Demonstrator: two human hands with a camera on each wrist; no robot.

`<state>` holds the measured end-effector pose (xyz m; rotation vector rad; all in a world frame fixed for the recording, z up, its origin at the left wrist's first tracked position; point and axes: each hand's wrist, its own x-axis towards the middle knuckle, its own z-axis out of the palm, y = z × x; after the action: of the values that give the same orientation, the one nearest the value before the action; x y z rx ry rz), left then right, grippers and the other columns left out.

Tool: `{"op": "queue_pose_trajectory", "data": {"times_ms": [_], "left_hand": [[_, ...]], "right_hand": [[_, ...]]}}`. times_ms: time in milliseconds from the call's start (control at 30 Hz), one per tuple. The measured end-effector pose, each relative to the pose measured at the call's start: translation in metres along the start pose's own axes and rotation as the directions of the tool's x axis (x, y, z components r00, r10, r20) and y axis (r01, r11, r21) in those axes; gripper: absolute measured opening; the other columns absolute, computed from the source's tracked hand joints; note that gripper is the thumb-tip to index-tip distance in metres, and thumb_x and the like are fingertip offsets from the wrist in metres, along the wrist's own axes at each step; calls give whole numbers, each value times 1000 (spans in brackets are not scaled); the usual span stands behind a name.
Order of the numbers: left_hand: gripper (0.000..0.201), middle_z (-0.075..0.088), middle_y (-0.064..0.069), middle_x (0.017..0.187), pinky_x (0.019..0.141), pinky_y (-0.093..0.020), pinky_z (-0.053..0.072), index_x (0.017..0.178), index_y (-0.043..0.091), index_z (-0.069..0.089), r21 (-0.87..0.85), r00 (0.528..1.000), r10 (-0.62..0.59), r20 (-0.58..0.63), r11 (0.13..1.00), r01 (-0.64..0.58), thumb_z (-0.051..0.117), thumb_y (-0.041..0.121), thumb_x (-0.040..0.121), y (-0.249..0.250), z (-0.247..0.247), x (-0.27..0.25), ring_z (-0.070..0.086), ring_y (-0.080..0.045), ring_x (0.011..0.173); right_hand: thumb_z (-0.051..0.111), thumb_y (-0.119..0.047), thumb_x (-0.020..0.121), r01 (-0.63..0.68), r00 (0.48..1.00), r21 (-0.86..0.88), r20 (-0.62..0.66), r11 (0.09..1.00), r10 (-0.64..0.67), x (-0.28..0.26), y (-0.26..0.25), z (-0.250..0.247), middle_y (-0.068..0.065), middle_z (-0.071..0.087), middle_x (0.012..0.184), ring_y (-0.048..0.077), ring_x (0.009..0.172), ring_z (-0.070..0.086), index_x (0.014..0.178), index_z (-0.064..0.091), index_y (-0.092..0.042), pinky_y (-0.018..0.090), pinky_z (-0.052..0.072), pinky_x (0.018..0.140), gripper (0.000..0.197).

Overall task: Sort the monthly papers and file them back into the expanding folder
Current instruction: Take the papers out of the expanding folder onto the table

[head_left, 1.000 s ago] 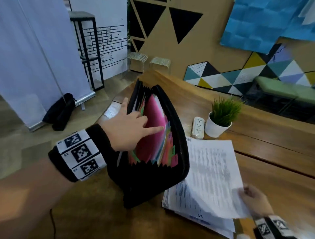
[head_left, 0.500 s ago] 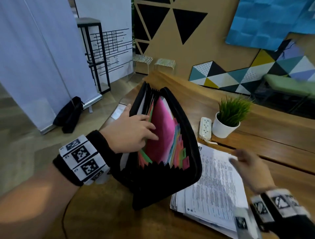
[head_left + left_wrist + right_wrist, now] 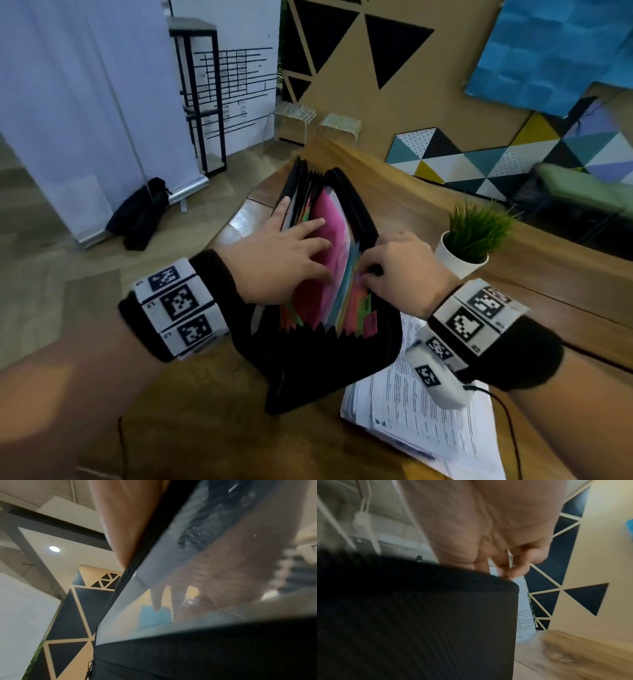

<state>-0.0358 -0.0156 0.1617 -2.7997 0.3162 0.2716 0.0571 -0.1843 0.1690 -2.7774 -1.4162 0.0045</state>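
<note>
A: Where is the black fabric expanding folder (image 3: 329, 370)?

B: It stands open on the brown wooden table (image 3: 212, 428), at the centre of the head view, its coloured dividers fanned out.

A: And the left hand (image 3: 274, 260)?

B: Its fingers lie straight on the pink divider (image 3: 325, 253), spreading the pockets; it grasps nothing.

A: The right hand (image 3: 400, 270)?

B: At three o'clock of the folder, its fingers curl over the folder's right edge and pinch at the coloured tabs (image 3: 363, 301).

A: The papers?

B: The stack of white printed sheets (image 3: 411, 407) lies flat at five o'clock, touching the folder's base. A white pot of green grass (image 3: 469, 240) stands at two o'clock.
</note>
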Motion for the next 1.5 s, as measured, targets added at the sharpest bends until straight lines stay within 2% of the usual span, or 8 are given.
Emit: {"op": "queue_pose_trajectory", "data": {"times_ms": [167, 367, 667, 900, 1100, 1267, 1367, 1500], "left_hand": [[36, 49, 21, 136, 112, -62, -8, 124, 35, 56, -142, 996, -60, -67, 989, 50, 30, 37, 98, 4, 7, -3, 14, -11, 145], [58, 70, 15, 93, 110, -65, 4, 91, 28, 71, -285, 949, -134, -284, 957, 50, 15, 42, 83, 4, 23, -4, 49, -14, 123], [67, 70, 10, 88, 114, -61, 5, 83, 24, 73, -325, 938, -168, -302, 944, 65, 9, 43, 76, 6, 29, 2, 51, -14, 119], [49, 71, 10, 93, 115, -57, 4, 88, 26, 74, -395, 937, -217, -274, 913, 96, 28, 39, 81, 5, 30, 2, 48, -9, 124], [45, 69, 12, 95, 116, -54, -1, 85, 26, 71, -359, 951, -205, -230, 927, 113, 28, 38, 83, 7, 27, 4, 44, -6, 126], [54, 69, 11, 93, 114, -55, -1, 83, 26, 72, -362, 933, -201, -298, 928, 84, 20, 41, 82, 11, 29, 9, 48, -8, 123], [53, 69, 12, 75, 109, -64, 13, 69, 25, 70, -339, 898, -213, -385, 938, 77, 20, 40, 77, 11, 35, 11, 59, -12, 109], [49, 62, 14, 66, 101, -74, 17, 58, 21, 63, -409, 858, -285, -427, 907, 98, 23, 41, 78, 12, 40, 7, 56, -12, 109]], "right_hand": [[45, -22, 92, 138, 990, -251, 76, 958, -122, 7, -16, -2, -2, 51, 113, 23, 107, 41, 116, 57, -28, 30, 23, 74, 28], [37, -41, 96, -107, 932, -335, 295, 936, 212, 28, -24, 0, 0, 40, 67, 23, 91, 49, 62, 32, -16, 35, 31, 81, 43], [48, -41, 92, -220, 911, -250, 294, 943, 290, 37, -30, 14, 5, 60, 106, 26, 110, 51, 92, 56, -16, 38, 36, 93, 26], [42, -52, 92, -391, 807, -427, 266, 815, 527, 51, -23, 42, 6, 50, 129, 24, 121, 40, 127, 50, -15, 34, 30, 96, 51], [54, -41, 88, -298, 829, -91, 469, 950, 305, 38, -8, 29, 8, 61, 117, 28, 112, 54, 113, 61, -14, 38, 41, 91, 37], [52, -25, 93, -376, 824, -284, 334, 882, 458, 41, -21, 47, 3, 58, 106, 22, 107, 52, 110, 60, -11, 33, 38, 94, 24], [58, -23, 90, -354, 845, 7, 431, 935, 316, 43, -7, 34, -1, 48, 78, 18, 91, 51, 91, 58, -11, 23, 42, 73, 13], [67, -27, 81, -395, 835, 189, 483, 899, 265, 46, 10, 24, 1, 49, 79, 18, 86, 46, 114, 59, -3, 15, 32, 54, 41]]}}
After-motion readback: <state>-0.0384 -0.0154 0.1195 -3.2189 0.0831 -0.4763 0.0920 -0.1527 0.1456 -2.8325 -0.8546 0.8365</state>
